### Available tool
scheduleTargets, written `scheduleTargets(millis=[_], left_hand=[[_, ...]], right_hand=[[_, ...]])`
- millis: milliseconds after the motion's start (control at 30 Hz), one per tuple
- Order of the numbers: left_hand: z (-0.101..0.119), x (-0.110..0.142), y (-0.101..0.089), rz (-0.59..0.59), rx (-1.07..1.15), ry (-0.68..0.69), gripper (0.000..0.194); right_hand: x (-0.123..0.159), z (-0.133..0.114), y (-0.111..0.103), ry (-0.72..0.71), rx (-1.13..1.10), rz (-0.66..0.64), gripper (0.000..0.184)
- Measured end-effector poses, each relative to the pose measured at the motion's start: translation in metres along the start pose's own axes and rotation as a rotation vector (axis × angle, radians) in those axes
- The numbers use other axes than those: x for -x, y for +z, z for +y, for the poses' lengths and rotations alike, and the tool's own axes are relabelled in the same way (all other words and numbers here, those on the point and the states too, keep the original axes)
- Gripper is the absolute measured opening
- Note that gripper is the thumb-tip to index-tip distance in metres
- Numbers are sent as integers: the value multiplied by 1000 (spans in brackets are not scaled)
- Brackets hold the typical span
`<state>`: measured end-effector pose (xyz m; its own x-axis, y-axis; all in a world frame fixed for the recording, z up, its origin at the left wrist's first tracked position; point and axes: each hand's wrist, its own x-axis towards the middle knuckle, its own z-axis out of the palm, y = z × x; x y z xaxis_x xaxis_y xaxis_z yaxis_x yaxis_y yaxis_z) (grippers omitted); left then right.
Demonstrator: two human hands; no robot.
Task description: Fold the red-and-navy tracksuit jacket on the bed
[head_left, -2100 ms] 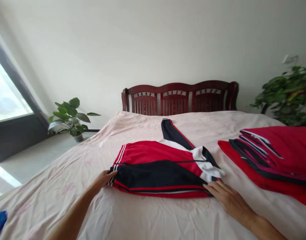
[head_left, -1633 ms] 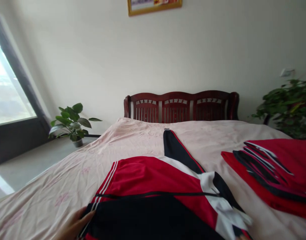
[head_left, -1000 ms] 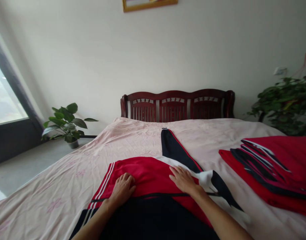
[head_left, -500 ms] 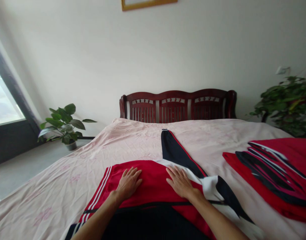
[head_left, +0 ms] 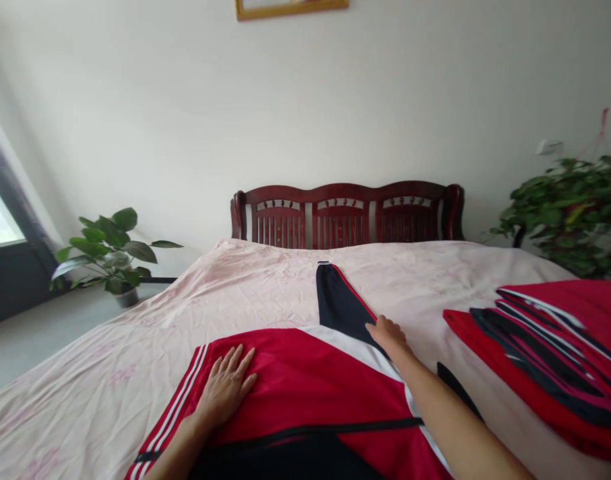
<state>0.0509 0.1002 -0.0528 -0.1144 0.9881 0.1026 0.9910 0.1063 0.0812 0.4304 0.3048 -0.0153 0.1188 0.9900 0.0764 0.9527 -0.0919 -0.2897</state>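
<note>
Pale pink bed sheet (head_left: pixel 265 287), backed by dark wood headboard (head_left: pixel 340 215). Jacket (head_left: pixel 305 393) is laid out on the sheet's near part, navy sleeve (head_left: pixel 335 297) pointed toward the headboard. Left hand (head_left: pixel 225 388) is laid palm-down on the red panel (head_left: pixel 290 367) beside the striped hem (head_left: pixel 178 408), fingers spread. Right hand (head_left: pixel 390 337) is placed at the sleeve, fingers curled; whether fabric is pinched can't be told. Folded clothes (head_left: pixel 545 363) are stacked at right.

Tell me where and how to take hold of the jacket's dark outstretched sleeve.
Probably best by the cuff, the narrow free end, coming from the right. The sleeve lies stretched toward the headboard; the right hand is at its red-edged side, while the left hand rests palm-down on the red panel.
</note>
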Motion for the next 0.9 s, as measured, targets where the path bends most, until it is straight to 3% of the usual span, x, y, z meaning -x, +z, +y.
scheduleTargets(millis=[200, 300, 367, 500, 633, 733, 900], left_hand=[[-6, -8, 1, 70, 133, -61, 55], [-17, -21, -9, 131, 218, -122, 44], [-29, -32, -19, 144, 161, -160, 46], [-53, -54, -37, 27, -6, -189, 66], [-62, -68, -53, -73, 17, -130, 50], [-56, -60, -62, -42, 10, -66, 31], [-46, -10, -60, 101, -59, 171, 23]], right_hand=[[-33, -6, 7, 126, -117, -99, 43], [-42, -1, 6, 92, -239, -139, 34], [-44, 5, 4, 41, -342, -125, 31], [-37, 12, -2, -65, -560, -72, 41], [-24, 13, -11, -164, -754, -33, 50], [-10, 18, -20, -218, -853, -29, 52], [16, 40, -30, -229, -866, -143, 58]])
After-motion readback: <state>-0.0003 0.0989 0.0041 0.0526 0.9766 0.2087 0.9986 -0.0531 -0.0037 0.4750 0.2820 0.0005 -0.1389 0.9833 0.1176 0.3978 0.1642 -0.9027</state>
